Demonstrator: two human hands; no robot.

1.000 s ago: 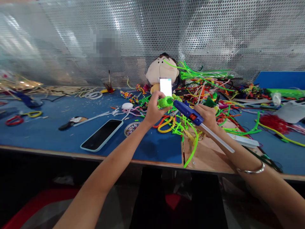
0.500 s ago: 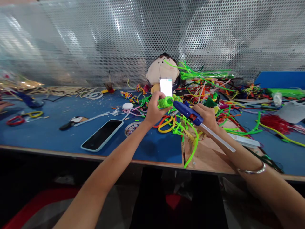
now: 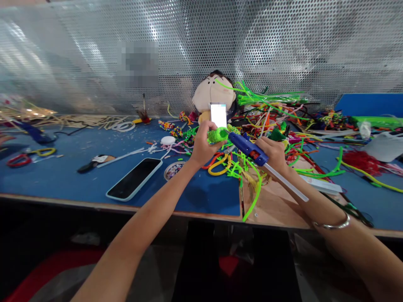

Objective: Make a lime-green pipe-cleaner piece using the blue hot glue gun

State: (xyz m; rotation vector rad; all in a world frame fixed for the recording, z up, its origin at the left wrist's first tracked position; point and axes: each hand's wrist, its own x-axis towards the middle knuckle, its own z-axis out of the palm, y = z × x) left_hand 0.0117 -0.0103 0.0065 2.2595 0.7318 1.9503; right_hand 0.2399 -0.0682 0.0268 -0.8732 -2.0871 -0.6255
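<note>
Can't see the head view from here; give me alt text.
A person's left hand holds a bright green piece while the right hand points a blue glue gun at it. Beyond them sits a plush doll; a dark phone lies on the blue table.

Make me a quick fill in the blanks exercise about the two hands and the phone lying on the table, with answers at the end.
1. The left hand holds a fuzzy piece coloured bright ____.
2. The blue plastic glue gun is in the person's ____ hand.
3. The dark-screened rectangular phone in a pale case lies on a tabletop coloured ____.

Missing words: green; right; blue.
</note>
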